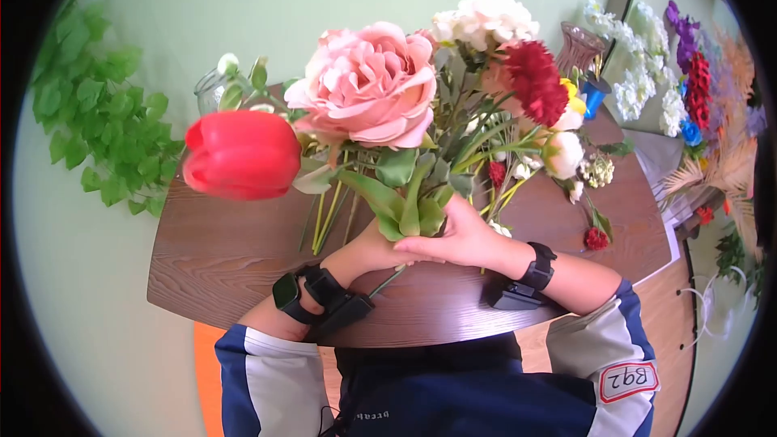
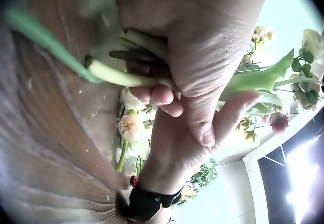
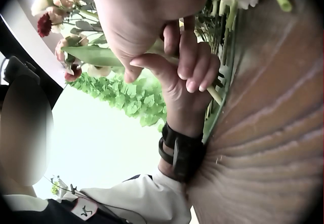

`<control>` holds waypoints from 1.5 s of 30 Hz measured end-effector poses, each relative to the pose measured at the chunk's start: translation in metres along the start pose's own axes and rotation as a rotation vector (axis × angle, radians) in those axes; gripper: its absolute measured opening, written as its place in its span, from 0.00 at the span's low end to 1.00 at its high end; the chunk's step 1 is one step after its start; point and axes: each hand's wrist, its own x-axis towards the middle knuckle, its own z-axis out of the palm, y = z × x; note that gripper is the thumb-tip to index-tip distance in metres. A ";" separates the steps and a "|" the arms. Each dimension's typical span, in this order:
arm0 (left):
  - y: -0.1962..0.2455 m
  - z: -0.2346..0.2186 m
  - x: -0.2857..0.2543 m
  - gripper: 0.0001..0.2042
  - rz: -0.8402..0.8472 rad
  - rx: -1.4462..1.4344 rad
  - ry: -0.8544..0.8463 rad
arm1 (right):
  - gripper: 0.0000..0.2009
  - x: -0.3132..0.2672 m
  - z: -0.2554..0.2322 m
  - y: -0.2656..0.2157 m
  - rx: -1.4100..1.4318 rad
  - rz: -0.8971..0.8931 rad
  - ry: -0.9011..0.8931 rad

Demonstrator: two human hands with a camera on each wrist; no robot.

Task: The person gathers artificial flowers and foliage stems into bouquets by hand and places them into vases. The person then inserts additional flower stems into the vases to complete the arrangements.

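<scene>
My left hand (image 1: 371, 251) and right hand (image 1: 463, 236) close together round the stems of a bunch, over the table's near half. Above them rise a large pink rose (image 1: 368, 87), a red tulip (image 1: 241, 155) leaning left, and broad green leaves (image 1: 394, 201). In the left wrist view, cut stem ends (image 2: 119, 76) stick out beside my left hand (image 2: 202, 42), its fingers curled round them. The right wrist view has both hands' fingers meeting around the stems. Whether the dark red carnation (image 1: 534, 82) and white blossoms (image 1: 486, 21) belong to this bunch, I cannot tell.
More stems and flowers lie on the wooden table (image 1: 218, 251), with a small red flower (image 1: 596, 238) at right. A clear glass vase (image 1: 210, 93) stands back left, a pinkish one (image 1: 579, 50) back right. Green vines (image 1: 105, 105) hang left; more flowers (image 1: 698, 89) stand right.
</scene>
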 end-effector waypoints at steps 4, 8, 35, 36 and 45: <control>0.002 -0.020 -0.001 0.19 -0.404 -0.070 -0.099 | 0.22 0.023 0.004 -0.001 -0.135 -0.096 0.013; -0.018 -0.041 -0.001 0.23 -0.118 0.115 0.097 | 0.16 0.046 0.018 0.031 -0.207 -0.343 0.235; 0.053 -0.029 0.000 0.09 0.063 -0.276 0.712 | 0.17 0.049 0.027 0.025 -0.246 -0.256 -0.049; 0.060 -0.031 -0.001 0.09 0.054 -0.378 0.694 | 0.16 0.050 0.024 0.028 -0.226 -0.180 -0.140; -0.023 -0.017 -0.036 0.14 0.260 0.444 0.622 | 0.14 0.050 0.036 0.070 0.136 -0.224 -0.178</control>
